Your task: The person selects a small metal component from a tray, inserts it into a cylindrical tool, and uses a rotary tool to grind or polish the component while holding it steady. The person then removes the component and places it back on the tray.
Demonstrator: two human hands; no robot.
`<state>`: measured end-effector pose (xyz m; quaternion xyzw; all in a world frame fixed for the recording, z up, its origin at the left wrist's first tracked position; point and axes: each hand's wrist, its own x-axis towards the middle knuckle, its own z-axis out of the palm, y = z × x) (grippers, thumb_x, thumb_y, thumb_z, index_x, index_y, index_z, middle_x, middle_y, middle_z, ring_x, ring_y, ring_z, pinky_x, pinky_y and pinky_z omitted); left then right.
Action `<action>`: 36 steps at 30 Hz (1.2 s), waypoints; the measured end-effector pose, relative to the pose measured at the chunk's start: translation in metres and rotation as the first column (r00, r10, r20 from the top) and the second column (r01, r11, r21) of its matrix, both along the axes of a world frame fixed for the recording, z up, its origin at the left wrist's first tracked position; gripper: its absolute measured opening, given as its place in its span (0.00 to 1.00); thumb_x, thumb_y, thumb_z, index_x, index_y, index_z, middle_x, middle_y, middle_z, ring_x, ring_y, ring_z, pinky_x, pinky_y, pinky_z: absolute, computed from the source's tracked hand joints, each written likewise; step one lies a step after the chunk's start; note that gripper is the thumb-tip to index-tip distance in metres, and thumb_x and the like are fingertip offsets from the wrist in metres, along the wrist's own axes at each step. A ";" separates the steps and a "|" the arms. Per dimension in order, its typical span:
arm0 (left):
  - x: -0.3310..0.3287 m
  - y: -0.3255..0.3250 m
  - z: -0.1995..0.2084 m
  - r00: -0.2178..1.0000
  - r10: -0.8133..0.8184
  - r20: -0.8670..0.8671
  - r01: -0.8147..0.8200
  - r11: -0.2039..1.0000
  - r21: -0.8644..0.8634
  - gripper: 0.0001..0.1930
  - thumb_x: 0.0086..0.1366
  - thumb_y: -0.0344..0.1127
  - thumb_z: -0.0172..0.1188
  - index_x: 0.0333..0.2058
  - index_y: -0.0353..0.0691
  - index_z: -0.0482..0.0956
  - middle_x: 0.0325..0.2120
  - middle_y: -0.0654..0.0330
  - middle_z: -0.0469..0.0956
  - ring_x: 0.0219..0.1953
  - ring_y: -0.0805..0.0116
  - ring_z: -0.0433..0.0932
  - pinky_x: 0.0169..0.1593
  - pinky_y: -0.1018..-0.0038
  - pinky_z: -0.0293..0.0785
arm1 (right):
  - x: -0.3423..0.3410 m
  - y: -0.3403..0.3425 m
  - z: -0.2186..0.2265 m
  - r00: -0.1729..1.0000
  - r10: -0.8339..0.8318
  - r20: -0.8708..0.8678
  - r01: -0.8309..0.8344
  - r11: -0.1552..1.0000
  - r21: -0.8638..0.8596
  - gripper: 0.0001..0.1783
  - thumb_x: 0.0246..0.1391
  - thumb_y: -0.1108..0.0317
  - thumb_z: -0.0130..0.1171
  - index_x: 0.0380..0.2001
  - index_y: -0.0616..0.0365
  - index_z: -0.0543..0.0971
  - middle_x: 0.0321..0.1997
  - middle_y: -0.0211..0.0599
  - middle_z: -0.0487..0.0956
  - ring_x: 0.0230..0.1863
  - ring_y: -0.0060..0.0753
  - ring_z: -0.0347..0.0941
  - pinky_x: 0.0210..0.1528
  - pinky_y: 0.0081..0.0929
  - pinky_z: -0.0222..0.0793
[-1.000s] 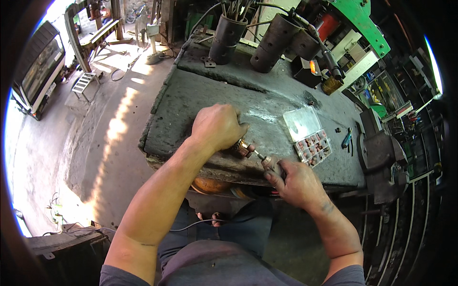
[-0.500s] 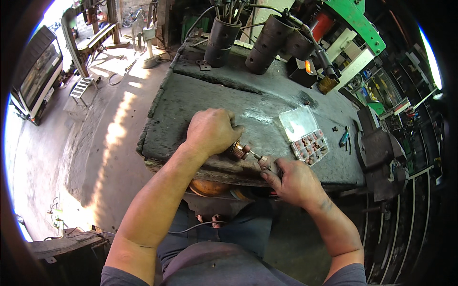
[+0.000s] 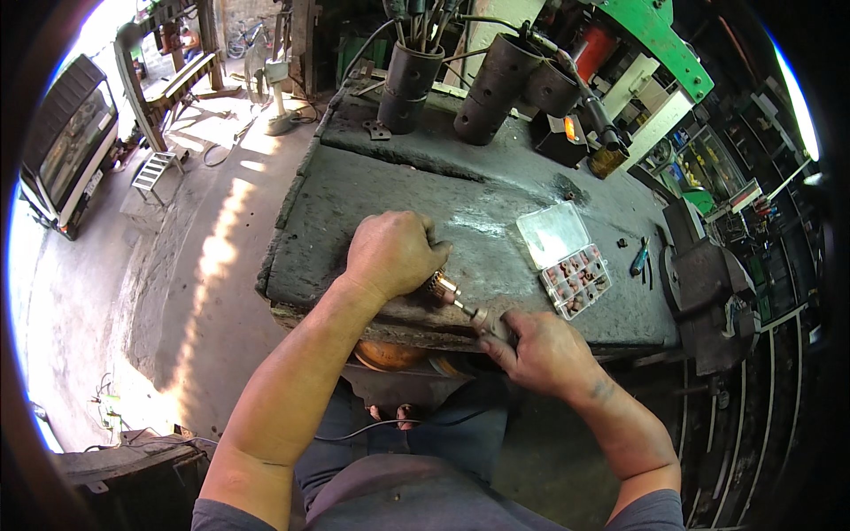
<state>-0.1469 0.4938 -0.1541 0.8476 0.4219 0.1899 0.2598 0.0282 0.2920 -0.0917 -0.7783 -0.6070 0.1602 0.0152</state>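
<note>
My left hand (image 3: 396,252) is closed around a small copper-coloured, ribbed metal part (image 3: 436,287) near the bench's front edge. Much of this part is hidden under my fingers. My right hand (image 3: 547,352) grips a handheld rotary grinder (image 3: 489,321), whose thin bright shaft points up and left at the part. The shaft's tip meets the part's near end; whether it touches or goes inside, I cannot tell. Right of the hands lies an open clear plastic case (image 3: 574,276) with small pinkish grinding stones in its compartments.
The worn dark workbench (image 3: 354,190) has a groove across it. Metal cylinders (image 3: 409,88) with tools stand at the back. Pliers with blue handles (image 3: 639,258) and a bench vise (image 3: 708,283) are at the right. A cable (image 3: 381,425) runs across my legs.
The grinder's shaft has shifted slightly down and left. Its reddish stone, visible beside the part before, no longer shows clearly. My left hand keeps its hold, with the part turned a little.
</note>
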 end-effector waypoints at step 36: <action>-0.009 -0.006 -0.017 0.982 -0.024 0.185 -0.002 0.991 0.135 0.20 0.65 0.51 0.77 0.30 0.37 0.91 0.28 0.46 0.88 0.37 0.43 0.90 0.48 0.52 0.86 | -0.002 -0.003 0.002 1.000 0.006 0.011 -0.005 0.999 -0.038 0.31 0.71 0.39 0.69 0.42 0.62 0.85 0.36 0.60 0.88 0.43 0.72 0.87 0.48 0.61 0.83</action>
